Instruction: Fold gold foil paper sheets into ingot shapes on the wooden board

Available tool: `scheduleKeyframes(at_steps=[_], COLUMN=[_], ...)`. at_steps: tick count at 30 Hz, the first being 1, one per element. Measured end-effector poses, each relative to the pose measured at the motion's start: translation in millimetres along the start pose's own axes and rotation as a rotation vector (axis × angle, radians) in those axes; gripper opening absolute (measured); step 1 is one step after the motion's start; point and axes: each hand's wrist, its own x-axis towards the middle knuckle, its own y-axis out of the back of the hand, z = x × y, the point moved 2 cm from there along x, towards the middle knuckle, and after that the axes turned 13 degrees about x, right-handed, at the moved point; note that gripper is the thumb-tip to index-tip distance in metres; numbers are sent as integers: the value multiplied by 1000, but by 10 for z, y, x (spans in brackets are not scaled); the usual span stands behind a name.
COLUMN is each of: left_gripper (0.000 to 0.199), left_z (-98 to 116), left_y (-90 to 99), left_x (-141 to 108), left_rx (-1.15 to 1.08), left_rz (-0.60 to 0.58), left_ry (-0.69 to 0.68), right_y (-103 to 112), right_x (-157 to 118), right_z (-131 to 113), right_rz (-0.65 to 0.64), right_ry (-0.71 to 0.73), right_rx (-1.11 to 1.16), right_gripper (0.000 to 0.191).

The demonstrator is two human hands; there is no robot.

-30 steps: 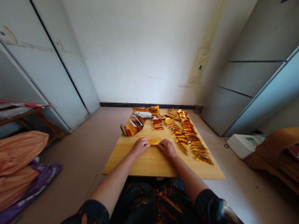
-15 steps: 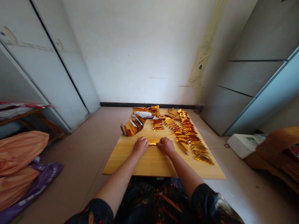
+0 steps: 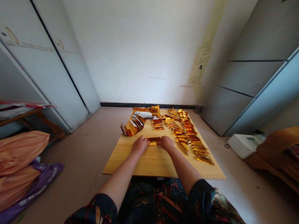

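Pale wooden tabletop (image 3: 149, 165): flat rectangular gold foil strip (image 3: 153, 141) lies near the front centre, its ends grasped by left hand (image 3: 140, 146) and right hand (image 3: 165, 143); rows of folded gold foil pieces (image 3: 187, 133) lie beyond.

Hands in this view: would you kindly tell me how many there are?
2: the left hand and the right hand, at either end of a gold foil strip on the wooden board. No others show.
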Motion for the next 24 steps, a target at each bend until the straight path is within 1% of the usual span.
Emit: scheduleKeyframes(at_steps=[4, 12, 15, 19, 21, 24], left_gripper=[29, 30, 31, 31, 30, 26], left_z=[3, 2, 6, 9, 10, 17], left_y=[33, 3, 9, 21, 21, 26], left_x=[-1, 7, 33, 49, 32, -14], left_rx=[-3, -7, -11, -11, -10, 1], left_rz=[-38, -54, -81, -117, -101, 2], left_ry=[11, 18, 19, 32, 41, 60], right_y=[2, 0, -1, -20, -35, -79], right_x=[-3, -13, -12, -10, -25, -72], right_z=[-21, -49, -54, -59, -52, -27], right_rz=[13, -21, -18, -11, 26, 106], right_ry=[-7, -25, -36, -40, -41, 5], right_rx=[0, -6, -4, -57, -78, -85], right_gripper=[29, 30, 32, 33, 36, 33])
